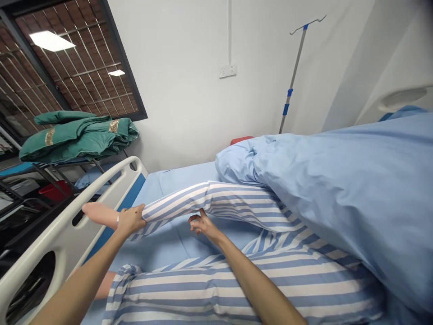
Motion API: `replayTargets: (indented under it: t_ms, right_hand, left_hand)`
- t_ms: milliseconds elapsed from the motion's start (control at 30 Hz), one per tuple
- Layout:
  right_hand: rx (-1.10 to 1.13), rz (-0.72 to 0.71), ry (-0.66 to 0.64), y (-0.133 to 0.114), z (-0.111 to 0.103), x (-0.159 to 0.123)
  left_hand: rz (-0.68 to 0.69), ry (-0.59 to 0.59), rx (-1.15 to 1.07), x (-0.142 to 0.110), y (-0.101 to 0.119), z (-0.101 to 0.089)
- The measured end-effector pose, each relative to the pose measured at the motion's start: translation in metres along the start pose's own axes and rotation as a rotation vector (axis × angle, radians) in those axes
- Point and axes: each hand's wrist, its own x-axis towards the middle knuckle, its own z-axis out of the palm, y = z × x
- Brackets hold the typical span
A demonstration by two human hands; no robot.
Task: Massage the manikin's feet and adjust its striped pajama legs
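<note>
Leg (179,203) support, seemingly: left hand (131,220) closed round ankle (113,220) near foot edge of bed (186,175); right hand (204,225) half-open, empty, presumably due under knee (208,195).

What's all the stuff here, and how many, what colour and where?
Window: one, dark-framed, upper left
Socket panel: one, white, upper middle
Drip stand: one, silver and blue, right of middle
Cloth bundle: one, green, below window
Bucket: one, red, left
Red thing: one, mostly hidden, behind quilt
Quilt: one, blue, right
Sheet: one, blue, middle
Footboard: one, white and blue, left
Striped trousers: one pair, blue and white, middle
Bare foot: one, by footboard
Left hand: one, gripping far leg near foot
Right hand: one, open beside far leg
</note>
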Motion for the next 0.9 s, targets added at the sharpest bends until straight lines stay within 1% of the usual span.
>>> replayTargets:
  t_ms: [100,167,233,300,400,500,533,600,700,767,833,900]
  right_hand:
    - [0.075,0.091,-0.053,0.011,0.010,-0.003]
    - [0.126,0.169,-0.076,0.015,0.015,-0.007]
    - [0.163,0.235,-0.096,0.016,0.018,-0.009]
    - [0.193,0.251,-0.096,0.014,0.020,-0.011]
    - [0.224,0.206,-0.079,0.007,0.020,-0.011]
    - [0.220,0.118,-0.074,-0.007,0.017,-0.011]
    - [0.214,0.079,-0.067,-0.013,0.015,-0.011]
    - [0.195,-0.014,-0.040,-0.025,0.009,-0.010]
    - [0.136,-0.181,0.044,-0.040,-0.004,-0.008]
    - [0.081,-0.278,0.118,-0.046,-0.013,-0.006]
    - [0.021,-0.332,0.179,-0.048,-0.022,-0.004]
    - [-0.035,-0.343,0.219,-0.047,-0.029,-0.002]
  left_hand:
    - [0.055,0.003,0.053,-0.004,-0.013,-0.018]
    - [0.094,0.003,0.059,-0.005,-0.015,-0.029]
    - [0.103,-0.001,0.061,-0.004,-0.016,-0.037]
    - [0.095,-0.003,0.056,-0.004,-0.016,-0.042]
    - [0.075,-0.009,0.033,-0.005,-0.016,-0.038]
    - [0.025,-0.010,-0.008,-0.007,-0.009,-0.023]
    - [0.003,-0.004,-0.032,-0.007,-0.003,-0.016]
    - [-0.042,0.013,-0.106,-0.008,0.017,-0.003]
    - [-0.110,0.020,-0.275,-0.007,0.059,0.014]
    - [-0.146,0.022,-0.388,-0.004,0.087,0.025]
    - [-0.169,0.030,-0.471,-0.001,0.110,0.037]
    - [-0.182,0.021,-0.530,0.003,0.127,0.051]
